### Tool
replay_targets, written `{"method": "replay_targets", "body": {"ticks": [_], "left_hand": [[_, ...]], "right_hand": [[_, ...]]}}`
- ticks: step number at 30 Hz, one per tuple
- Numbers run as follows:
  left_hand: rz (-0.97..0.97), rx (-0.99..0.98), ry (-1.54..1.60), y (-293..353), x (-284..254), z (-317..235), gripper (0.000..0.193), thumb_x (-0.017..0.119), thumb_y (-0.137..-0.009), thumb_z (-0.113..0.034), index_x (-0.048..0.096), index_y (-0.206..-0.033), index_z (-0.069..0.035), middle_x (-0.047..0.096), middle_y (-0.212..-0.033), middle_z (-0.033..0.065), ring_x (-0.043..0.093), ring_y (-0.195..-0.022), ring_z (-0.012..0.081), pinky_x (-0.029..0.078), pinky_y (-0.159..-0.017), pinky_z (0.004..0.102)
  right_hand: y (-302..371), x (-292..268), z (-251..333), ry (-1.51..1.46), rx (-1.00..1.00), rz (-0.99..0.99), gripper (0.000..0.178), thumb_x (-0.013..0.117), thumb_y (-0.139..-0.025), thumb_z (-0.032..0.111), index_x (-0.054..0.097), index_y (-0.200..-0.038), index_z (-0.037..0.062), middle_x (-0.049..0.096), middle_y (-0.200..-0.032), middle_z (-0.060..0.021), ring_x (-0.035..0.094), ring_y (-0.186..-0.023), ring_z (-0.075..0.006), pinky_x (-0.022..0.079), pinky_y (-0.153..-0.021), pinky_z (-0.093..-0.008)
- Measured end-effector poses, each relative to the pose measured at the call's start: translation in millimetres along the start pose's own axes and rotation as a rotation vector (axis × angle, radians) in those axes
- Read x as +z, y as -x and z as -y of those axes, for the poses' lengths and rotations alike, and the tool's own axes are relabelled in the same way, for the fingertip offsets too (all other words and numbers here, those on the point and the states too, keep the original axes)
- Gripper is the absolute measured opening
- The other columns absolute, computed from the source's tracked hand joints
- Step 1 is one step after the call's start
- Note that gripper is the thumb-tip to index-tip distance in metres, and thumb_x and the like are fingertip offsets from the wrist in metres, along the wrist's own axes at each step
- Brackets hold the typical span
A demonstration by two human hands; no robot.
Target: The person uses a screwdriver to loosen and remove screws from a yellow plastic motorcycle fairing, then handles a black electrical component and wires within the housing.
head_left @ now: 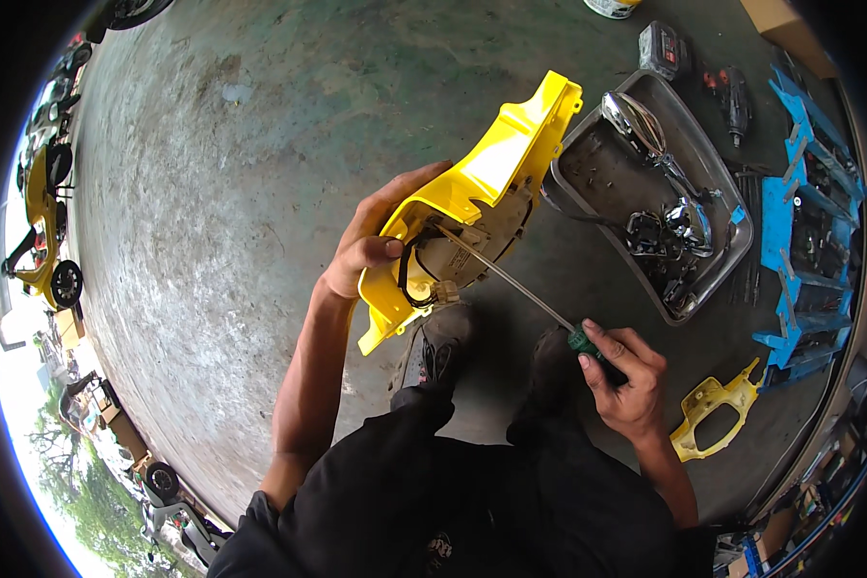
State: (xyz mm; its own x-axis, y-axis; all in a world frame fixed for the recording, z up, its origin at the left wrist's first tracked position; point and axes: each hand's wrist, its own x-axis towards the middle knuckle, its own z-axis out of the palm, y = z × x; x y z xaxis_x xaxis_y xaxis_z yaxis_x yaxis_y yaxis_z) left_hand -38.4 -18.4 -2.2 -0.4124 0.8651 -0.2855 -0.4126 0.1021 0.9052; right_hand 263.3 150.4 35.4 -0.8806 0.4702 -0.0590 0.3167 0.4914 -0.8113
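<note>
My left hand (376, 236) grips a glossy yellow plastic scooter cover (496, 159) by its left edge, thumb on the inner side. Set into the cover is a lamp unit (482, 246) with a pale back. A black cable with a whitish connector (441, 294) hangs from it near the cover's lower end. My right hand (631, 376) is closed round the green handle of a long screwdriver (525, 292). Its shaft runs up and left, and the tip lies at the back of the lamp unit; whether it sits in a screw is too small to tell.
On the right, a metal tray (615, 226) holds mirrors, small parts and screws. Beyond it lie a cordless drill (735, 101) and a battery pack (663, 48). A blue tool rack (785, 222) stands farther right, with another yellow cover (711, 414) nearby. A yellow scooter (40, 226) stands far left.
</note>
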Motion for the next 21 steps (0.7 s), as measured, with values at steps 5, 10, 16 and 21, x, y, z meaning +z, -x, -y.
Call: {"method": "replay_targets", "body": {"ticks": [5,10,16,21], "left_hand": [[-0.009,-0.011,-0.037,1,0,1,0.104,0.064,-0.058,-0.045,0.043,-0.148,0.002,0.054,-0.14,0.0213,0.054,-0.126,0.0307,0.038,-0.111,0.0384],[-0.024,-0.011,-0.066,1,-1,3,0.104,0.063,-0.057,-0.045,0.044,-0.148,0.002,0.055,-0.14,0.0207,0.054,-0.126,0.0309,0.037,-0.111,0.0386],[-0.049,0.033,-0.108,-5,7,-6,0.107,0.066,-0.056,-0.047,0.043,-0.148,0.003,0.056,-0.137,0.0195,0.056,-0.125,0.0295,0.039,-0.11,0.0373],[-0.019,0.043,-0.094,-2,4,-18,0.111,0.071,-0.056,-0.046,0.039,-0.148,0.008,0.056,-0.136,0.0197,0.057,-0.125,0.0288,0.04,-0.11,0.0347]], "right_hand": [[0,-2,8,0.149,-0.053,-0.003,0.038,0.076,-0.083,0.015,0.073,-0.121,0.014,0.065,-0.087,-0.0076,0.066,-0.069,-0.0236,0.053,-0.059,-0.0337],[1,1,9,0.33,-0.193,-0.049,0.04,0.075,-0.082,0.014,0.073,-0.121,0.0179,0.064,-0.09,-0.0078,0.065,-0.068,-0.0236,0.053,-0.058,-0.0347],[5,15,8,0.101,-0.062,-0.017,0.037,0.072,-0.088,0.014,0.07,-0.125,0.0109,0.065,-0.086,-0.0111,0.065,-0.066,-0.0232,0.055,-0.061,-0.0342],[6,17,3,-0.592,0.401,0.161,0.034,0.063,-0.098,0.019,0.066,-0.127,0.0014,0.066,-0.083,-0.01,0.059,-0.06,-0.0136,0.048,-0.052,-0.026]]}}
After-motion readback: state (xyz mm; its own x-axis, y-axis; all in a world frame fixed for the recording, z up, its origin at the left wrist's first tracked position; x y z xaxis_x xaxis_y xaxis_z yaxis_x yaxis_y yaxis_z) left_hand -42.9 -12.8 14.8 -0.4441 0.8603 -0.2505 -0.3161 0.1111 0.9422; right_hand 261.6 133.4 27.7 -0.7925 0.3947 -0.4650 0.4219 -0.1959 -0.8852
